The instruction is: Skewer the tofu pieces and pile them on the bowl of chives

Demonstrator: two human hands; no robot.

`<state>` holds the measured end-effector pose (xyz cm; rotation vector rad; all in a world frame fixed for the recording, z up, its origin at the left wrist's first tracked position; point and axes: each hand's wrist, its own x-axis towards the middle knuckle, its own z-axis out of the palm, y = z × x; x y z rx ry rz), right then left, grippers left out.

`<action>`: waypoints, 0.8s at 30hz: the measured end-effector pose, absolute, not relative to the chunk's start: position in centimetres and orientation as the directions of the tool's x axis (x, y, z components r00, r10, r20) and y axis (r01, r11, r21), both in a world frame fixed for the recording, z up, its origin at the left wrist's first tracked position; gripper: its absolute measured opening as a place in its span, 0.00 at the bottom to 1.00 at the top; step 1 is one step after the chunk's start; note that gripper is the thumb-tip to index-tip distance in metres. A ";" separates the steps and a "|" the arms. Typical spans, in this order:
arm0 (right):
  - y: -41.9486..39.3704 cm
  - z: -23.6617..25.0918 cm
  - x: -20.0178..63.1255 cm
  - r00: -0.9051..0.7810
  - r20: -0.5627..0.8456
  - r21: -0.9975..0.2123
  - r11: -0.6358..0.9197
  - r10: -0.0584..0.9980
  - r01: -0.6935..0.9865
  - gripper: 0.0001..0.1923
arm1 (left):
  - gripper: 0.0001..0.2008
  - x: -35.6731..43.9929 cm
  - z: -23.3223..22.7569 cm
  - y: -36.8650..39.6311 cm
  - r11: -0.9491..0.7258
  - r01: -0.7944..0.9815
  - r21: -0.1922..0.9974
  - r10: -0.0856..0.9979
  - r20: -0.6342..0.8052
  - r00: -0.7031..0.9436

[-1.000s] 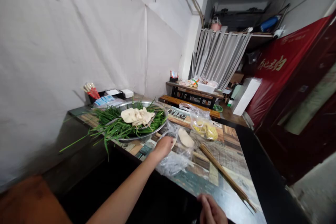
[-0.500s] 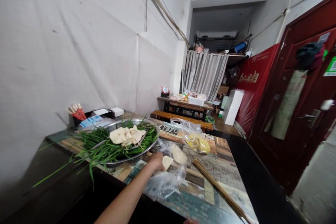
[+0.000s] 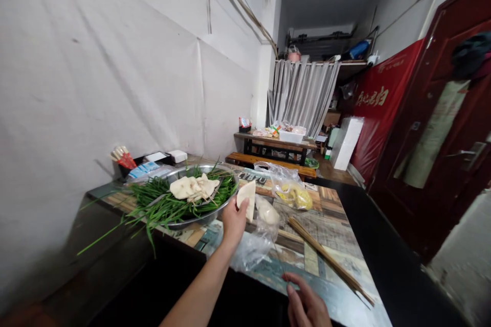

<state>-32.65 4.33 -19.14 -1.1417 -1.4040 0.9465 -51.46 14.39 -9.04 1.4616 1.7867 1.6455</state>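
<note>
My left hand (image 3: 235, 219) pinches a pale, flat sheet of food (image 3: 246, 200) and holds it up beside the metal bowl (image 3: 215, 216). More such pale pieces (image 3: 194, 187) lie in the bowl on top of long green chives (image 3: 161, 209), some of which hang over the rim. Below and right of my left hand, a clear plastic bag (image 3: 251, 251) holds further pale sheets (image 3: 267, 211). At the table's near edge, my right hand (image 3: 305, 300) has a thin wooden skewer (image 3: 279, 261) between its fingertips, pointing toward the bag.
A bundle of wooden skewers (image 3: 330, 259) lies on the right of the patterned table (image 3: 322, 209). Behind it sits a clear bag with yellow food (image 3: 294, 196). Wrapped chopsticks (image 3: 123, 158) and a white box (image 3: 178, 156) stand by the wall. A bench (image 3: 268, 161) is beyond.
My left hand has lifted the pale sheet up from the plastic bag. My right hand has come further into view with the skewer. The camera view has shifted slightly.
</note>
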 end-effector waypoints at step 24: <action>3.5 -14.8 -29.8 -0.045 0.298 -0.936 0.301 0.954 0.181 0.18 | 0.22 -47.1 -8.6 13.9 -0.249 -0.396 0.884 0.885 0.042 -0.463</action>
